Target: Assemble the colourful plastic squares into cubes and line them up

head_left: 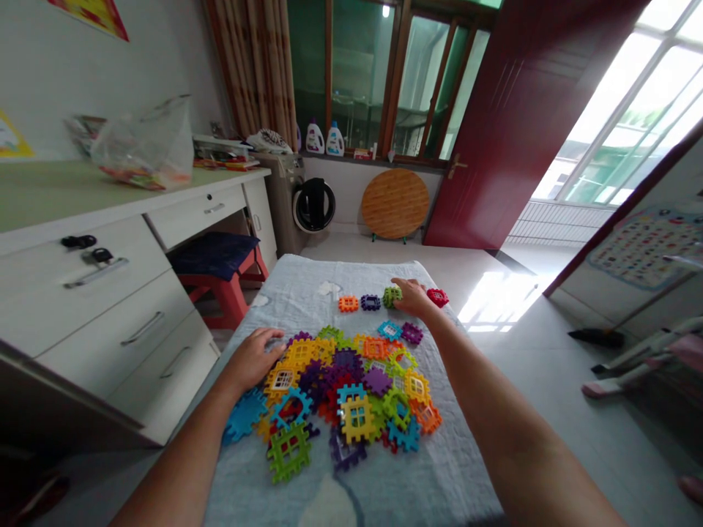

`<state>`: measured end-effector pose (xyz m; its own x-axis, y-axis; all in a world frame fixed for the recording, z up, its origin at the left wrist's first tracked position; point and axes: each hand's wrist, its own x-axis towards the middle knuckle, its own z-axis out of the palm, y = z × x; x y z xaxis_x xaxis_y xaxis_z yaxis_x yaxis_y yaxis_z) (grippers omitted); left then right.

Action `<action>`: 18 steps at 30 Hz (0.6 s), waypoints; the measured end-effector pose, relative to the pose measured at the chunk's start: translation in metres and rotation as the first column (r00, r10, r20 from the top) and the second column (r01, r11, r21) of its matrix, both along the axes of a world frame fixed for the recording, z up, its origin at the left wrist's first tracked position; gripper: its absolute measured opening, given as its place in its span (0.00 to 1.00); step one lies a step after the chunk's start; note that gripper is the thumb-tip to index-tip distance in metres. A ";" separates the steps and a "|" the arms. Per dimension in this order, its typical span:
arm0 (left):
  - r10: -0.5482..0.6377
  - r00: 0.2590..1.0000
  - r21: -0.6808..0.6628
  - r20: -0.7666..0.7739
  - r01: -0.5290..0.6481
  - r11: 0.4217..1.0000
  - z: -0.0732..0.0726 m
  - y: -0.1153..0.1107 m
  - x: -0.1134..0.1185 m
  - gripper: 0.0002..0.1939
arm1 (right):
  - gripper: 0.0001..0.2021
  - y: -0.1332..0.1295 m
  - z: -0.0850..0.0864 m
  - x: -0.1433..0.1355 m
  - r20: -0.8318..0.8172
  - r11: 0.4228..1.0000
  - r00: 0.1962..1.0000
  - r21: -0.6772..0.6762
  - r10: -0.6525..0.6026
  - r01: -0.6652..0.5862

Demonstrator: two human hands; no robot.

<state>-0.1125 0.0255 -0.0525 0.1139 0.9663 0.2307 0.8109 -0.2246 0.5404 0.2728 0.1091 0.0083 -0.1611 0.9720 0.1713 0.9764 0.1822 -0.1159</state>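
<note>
My right hand (413,298) is at the far part of the cloth-covered table, thumb and fingers closed on the right side of a green interlocking building tile (390,296). That tile stands in a row with an orange tile (348,304), a dark purple tile (370,302) and, right of the hand, a red tile (438,297). Just nearer lie a blue tile (389,331) and a purple tile (412,334). My left hand (257,359) rests with fingers apart at the left side of a mixed pile of tiles, its fingertips beside a yellow tile (301,353).
A pale blue cloth (324,498) covers the table. To the left are a white desk (121,315) and a red stool (231,293) with a dark cushion. Beyond stand a washing machine (285,197), a round wooden board (395,203) and a red door (510,117).
</note>
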 end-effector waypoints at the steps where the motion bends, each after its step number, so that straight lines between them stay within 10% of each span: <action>1: -0.003 1.000 -0.007 -0.003 0.003 1.000 0.001 -0.001 0.001 0.19 | 0.31 -0.006 0.002 0.000 -0.017 1.000 1.000 0.028 0.016 -0.015; 9: -0.013 1.000 -0.031 0.006 0.013 0.999 0.003 -0.004 0.005 0.19 | 0.19 -0.072 -0.013 -0.016 -0.002 0.986 0.991 -0.095 0.135 -0.134; 18: -0.010 1.000 -0.011 0.027 0.010 1.000 -0.001 -0.004 0.003 0.18 | 0.13 -0.072 -0.030 -0.002 -0.250 0.995 0.964 0.068 0.087 -0.072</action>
<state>-0.1095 0.0212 -0.0534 0.1177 0.9678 0.2227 0.7935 -0.2265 0.5649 0.2703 0.0374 -0.0215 -0.1818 0.9450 0.2717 0.8988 0.2718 -0.3440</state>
